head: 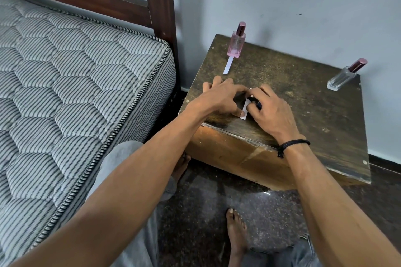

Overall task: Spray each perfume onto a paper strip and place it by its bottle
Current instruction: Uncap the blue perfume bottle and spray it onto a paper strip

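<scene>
A pink perfume bottle (236, 43) stands at the back left of the wooden bedside table (314, 119), with a white paper strip (229, 65) lying in front of it. A clear bottle with a dark red cap (345, 76) stands at the back right, and no strip lies by it. Near the table's front edge my left hand (223, 97) pinches a second paper strip (244, 111) between thumb and forefinger. My right hand (275, 112) is curled round a small dark object (256, 102), mostly hidden, right beside that strip.
A striped mattress (76, 93) on a dark wooden bed frame (160, 6) lies close to the table's left side. The wall runs behind the table. My bare foot (236, 230) rests on the dark speckled floor below.
</scene>
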{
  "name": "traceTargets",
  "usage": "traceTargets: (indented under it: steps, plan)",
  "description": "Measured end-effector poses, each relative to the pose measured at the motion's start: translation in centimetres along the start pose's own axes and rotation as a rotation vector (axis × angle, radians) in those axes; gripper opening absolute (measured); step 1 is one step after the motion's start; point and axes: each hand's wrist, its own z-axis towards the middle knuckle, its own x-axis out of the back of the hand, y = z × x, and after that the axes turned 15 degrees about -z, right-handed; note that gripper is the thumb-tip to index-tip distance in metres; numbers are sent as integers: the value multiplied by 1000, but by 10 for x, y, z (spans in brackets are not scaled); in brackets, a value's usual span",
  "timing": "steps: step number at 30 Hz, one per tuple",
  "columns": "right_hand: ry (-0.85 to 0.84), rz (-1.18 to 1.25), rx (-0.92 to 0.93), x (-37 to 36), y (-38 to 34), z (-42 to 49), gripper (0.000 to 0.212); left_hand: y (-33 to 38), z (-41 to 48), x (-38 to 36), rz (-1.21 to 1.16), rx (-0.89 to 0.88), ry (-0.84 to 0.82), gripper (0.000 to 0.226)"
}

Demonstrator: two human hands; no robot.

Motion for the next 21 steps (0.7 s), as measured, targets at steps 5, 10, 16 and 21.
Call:
traceTargets:
  steps: [5, 10, 16, 21]
  plan:
    - [52, 512, -270, 8, 9, 5, 26, 0, -2, 1, -16, -7, 8, 72]
    - [43, 735, -434, 16, 9, 8, 33, 6, -5, 5, -60, -4, 21, 70]
    - [-53, 928, -563, 29, 12, 10, 28, 8, -5, 19, -168, -27, 73, 46]
    - [-86, 906, -572, 31, 17, 11, 28, 7, -3, 22, -373, -8, 123, 23]
